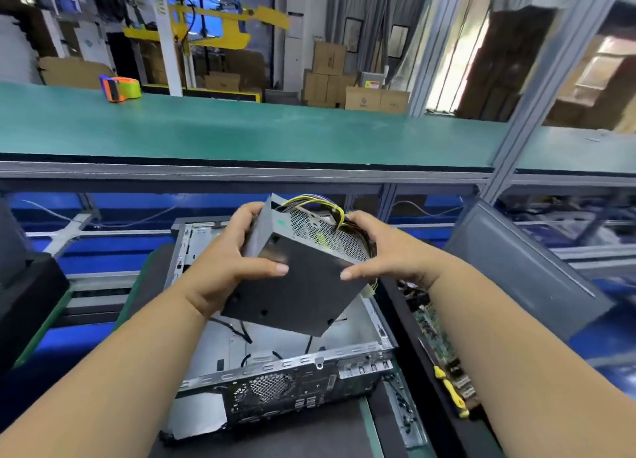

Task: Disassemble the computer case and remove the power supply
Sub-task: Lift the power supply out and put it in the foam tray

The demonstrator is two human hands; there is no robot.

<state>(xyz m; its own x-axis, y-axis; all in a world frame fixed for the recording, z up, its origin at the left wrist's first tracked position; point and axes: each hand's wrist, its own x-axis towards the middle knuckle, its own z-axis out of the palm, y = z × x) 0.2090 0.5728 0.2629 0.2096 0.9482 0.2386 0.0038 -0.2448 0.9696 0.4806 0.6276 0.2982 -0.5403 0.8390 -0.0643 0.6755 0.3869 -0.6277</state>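
My left hand (220, 265) and right hand (385, 251) grip the power supply (296, 285) above the open computer case (275, 364); its yellow cables (320, 206) vanish behind my right fingers.

The power supply (303, 268) is up above the open computer case (275, 364), a hand on either side; a circuit board (444, 351) lies right of the case.

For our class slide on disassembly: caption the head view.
Both hands, left and right, hold the power supply above the opened computer case.
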